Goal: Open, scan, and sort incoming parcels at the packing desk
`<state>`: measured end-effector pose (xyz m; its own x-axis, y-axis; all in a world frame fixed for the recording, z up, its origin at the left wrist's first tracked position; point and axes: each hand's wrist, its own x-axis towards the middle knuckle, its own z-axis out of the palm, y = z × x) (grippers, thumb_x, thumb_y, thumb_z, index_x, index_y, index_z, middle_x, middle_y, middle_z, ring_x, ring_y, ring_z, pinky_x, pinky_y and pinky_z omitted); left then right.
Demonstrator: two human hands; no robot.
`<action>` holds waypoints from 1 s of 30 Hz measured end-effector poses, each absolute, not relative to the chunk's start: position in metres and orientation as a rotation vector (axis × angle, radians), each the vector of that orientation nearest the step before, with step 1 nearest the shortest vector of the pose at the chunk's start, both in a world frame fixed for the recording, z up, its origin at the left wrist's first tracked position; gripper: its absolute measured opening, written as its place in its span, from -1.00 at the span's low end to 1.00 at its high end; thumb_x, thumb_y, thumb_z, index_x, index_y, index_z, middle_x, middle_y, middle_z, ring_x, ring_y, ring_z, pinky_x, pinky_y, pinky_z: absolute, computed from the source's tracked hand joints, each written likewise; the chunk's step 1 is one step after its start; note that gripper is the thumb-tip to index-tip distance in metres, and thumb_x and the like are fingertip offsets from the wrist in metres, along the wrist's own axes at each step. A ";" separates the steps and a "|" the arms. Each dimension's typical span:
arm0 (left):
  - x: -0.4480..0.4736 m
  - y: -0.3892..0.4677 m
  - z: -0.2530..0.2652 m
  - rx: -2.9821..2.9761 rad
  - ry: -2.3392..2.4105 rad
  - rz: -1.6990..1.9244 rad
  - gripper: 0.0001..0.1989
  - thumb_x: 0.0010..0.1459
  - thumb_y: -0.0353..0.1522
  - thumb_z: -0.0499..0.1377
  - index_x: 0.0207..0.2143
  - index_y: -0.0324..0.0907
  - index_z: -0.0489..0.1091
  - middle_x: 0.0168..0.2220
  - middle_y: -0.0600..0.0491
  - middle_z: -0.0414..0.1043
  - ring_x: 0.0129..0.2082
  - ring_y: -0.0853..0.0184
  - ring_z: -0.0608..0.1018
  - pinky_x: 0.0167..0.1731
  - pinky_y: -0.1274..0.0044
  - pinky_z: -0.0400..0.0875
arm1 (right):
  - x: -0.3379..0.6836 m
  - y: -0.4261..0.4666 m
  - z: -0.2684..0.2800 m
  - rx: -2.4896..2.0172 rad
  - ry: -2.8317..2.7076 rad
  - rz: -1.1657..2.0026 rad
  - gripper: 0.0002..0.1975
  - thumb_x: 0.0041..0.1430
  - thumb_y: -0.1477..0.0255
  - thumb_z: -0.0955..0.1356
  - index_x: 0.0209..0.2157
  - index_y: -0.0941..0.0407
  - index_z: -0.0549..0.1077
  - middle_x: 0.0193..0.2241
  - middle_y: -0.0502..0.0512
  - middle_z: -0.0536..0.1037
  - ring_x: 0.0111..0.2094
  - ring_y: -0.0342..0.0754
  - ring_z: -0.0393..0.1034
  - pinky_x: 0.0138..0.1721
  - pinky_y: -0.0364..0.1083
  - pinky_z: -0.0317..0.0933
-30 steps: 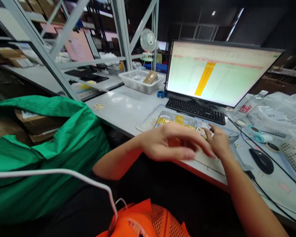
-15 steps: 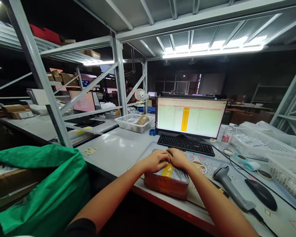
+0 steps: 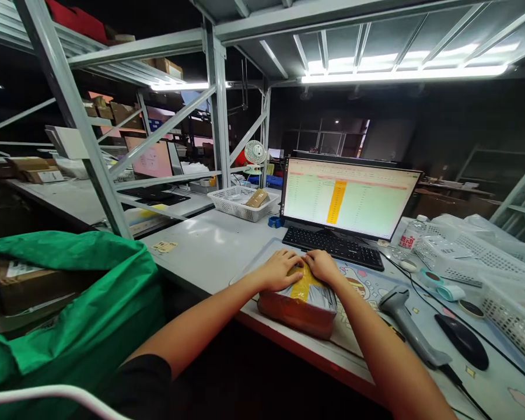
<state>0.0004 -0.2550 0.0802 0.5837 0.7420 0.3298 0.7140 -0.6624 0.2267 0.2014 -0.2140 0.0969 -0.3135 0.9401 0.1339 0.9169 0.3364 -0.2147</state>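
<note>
A box-shaped parcel (image 3: 297, 315) sits at the front edge of the desk, wrapped in shiny plastic. Yellow tape (image 3: 301, 287) runs across its top, and its near side looks reddish brown. My left hand (image 3: 282, 270) rests over the top left of the parcel, thumb apart from the fingers. On the far right of the top, my right hand (image 3: 322, 267) is curled against it. Both hands hold the parcel; some fingertips are hidden. Under it lies a patterned desk mat (image 3: 262, 256). To the right are a grey barcode scanner (image 3: 409, 326) and a black mouse (image 3: 461, 339).
Behind the parcel stand a keyboard (image 3: 332, 246) and a monitor (image 3: 350, 195) showing a spreadsheet. White baskets (image 3: 514, 306) line the right side. A green bag (image 3: 126, 291) with boxes inside is at the left. A metal rack post (image 3: 100, 186) rises beside the desk.
My hands have moved slightly apart on the parcel, showing more of the yellow tape. The view has shifted a little, and a white curved bar now shows at the lower left.
</note>
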 end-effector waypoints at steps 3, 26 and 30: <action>0.001 -0.254 0.076 2.682 1.319 0.630 -0.59 0.43 -0.14 0.15 0.20 -0.13 0.42 0.22 -0.15 0.43 0.25 -0.03 0.39 0.31 0.11 0.27 | 0.199 -0.212 0.098 -1.725 -2.325 0.154 -0.60 0.54 0.23 0.23 -0.09 0.04 0.69 -0.01 0.23 0.71 0.02 0.09 0.59 -0.08 -0.08 0.25; -0.003 -0.231 0.056 2.469 1.423 0.888 -0.74 0.29 -0.44 0.05 -0.07 -0.16 0.49 0.31 -0.11 0.42 0.38 0.12 0.36 0.47 0.18 0.16 | 0.203 -0.214 0.097 -1.747 -2.271 0.167 -0.57 0.53 0.18 0.21 -0.08 0.04 0.66 -0.02 0.22 0.70 0.04 0.11 0.56 -0.04 -0.06 0.27; 0.000 -0.240 0.062 2.478 1.503 0.836 -0.71 0.45 -0.32 0.01 -0.05 -0.15 0.53 0.42 -0.05 0.32 0.46 0.02 0.24 0.46 0.07 0.15 | 0.203 -0.214 0.095 -1.739 -2.268 0.159 -0.57 0.52 0.17 0.21 -0.11 0.05 0.66 -0.03 0.22 0.70 0.03 0.13 0.56 -0.05 -0.05 0.26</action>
